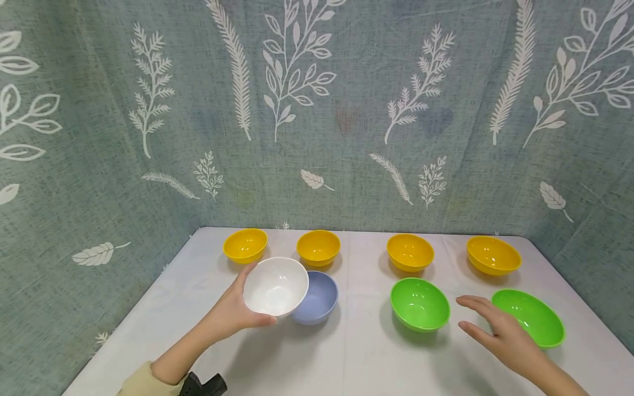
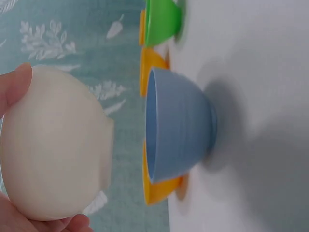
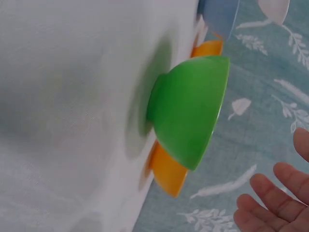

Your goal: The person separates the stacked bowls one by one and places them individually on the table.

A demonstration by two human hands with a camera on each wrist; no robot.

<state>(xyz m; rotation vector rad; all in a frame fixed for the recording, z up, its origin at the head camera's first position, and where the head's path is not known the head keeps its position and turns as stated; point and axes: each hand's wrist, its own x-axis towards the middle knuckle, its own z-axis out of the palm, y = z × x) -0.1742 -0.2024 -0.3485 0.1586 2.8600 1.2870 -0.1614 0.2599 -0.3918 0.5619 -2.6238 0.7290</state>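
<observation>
My left hand [image 1: 230, 311] grips a white bowl [image 1: 275, 287] by its rim, thumb on the near side and fingers on the far side. In the left wrist view the white bowl [image 2: 55, 145] hangs above the table, its foot toward the blue bowl [image 2: 178, 123]. The blue bowl [image 1: 317, 300] stands upright on the table, partly hidden behind the white one in the head view. My right hand [image 1: 502, 335] hovers with relaxed, spread fingers and holds nothing. It lies between two green bowls, the nearer-to-centre one [image 1: 420, 304] and the right one [image 1: 532, 319], partly covering the latter.
Along the table's back edge stand several yellow bowls, among them the far-left one [image 1: 245, 246] and the far-right one [image 1: 493, 256]. A white cloth [image 1: 366, 352] covers the table. Leaf-patterned curtains [image 1: 346, 110] enclose the back and sides.
</observation>
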